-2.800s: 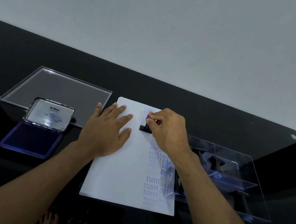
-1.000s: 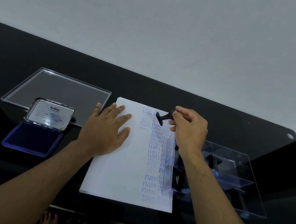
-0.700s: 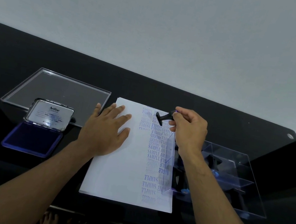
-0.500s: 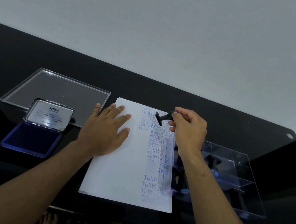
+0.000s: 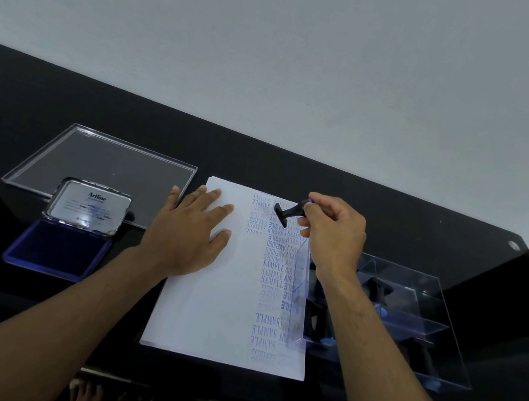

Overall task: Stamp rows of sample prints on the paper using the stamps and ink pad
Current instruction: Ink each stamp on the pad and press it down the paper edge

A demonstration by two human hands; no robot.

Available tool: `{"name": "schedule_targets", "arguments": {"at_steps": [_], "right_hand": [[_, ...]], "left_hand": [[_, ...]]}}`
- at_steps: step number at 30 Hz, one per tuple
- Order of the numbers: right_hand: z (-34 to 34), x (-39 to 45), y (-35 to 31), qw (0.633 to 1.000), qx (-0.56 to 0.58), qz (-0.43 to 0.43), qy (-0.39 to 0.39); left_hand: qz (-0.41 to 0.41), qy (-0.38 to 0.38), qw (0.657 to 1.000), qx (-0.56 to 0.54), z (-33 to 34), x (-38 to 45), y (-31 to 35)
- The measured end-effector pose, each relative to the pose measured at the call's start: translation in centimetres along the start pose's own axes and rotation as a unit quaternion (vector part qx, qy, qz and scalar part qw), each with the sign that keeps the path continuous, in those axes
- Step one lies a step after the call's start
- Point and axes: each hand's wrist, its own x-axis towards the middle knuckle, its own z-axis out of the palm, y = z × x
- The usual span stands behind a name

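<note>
Right hand (image 5: 333, 235) pinches a black stamp (image 5: 287, 212) by its handle, thumb and fingers curled round it, stamp tipped on its side and held off the paper (image 5: 205, 302) above the far right corner, die face pointing left. Left hand (image 5: 186, 234) lies flat on the far left part of the sheet, fingers straight and spread, holding nothing, just pinning the paper down. Ink pad (image 5: 55, 254) is open at the left of the black table (image 5: 295, 170), well apart from the stamp, with a clear tray lid (image 5: 105, 168) lying beyond it; clear stamp box (image 5: 391, 310) sits touching or just over the right edge of the paper, more stamps inside. Prints fill a full-length column down the right side, and a second short column is started at the far end, so I'd judge the job under halfway. For the step in hand: probably re-ink, since several prints look faint. Carry the stamp across to the pad, dab flat, return, level the die before contact, press straight down with no rocking, lift straight up. Keep the left palm planted so the sheet can't shift, and line up under the short column. Readable text: "Artline" inside the pad lid; prints say "SAMPLE", "SAMPLE AIR", "FRAGILE", "AMENDED", some of them inverted. Smaller lid text is not legible.
</note>
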Motion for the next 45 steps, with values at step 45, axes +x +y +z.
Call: {"name": "schedule_targets", "arguments": {"at_steps": [45], "right_hand": [[18.0,-17.3,-8.4,0.829,-0.291,-0.325,-0.349]], "left_hand": [[-0.195,0.058,0.979,0.027,-5.0,-20.0,-15.8]]}}
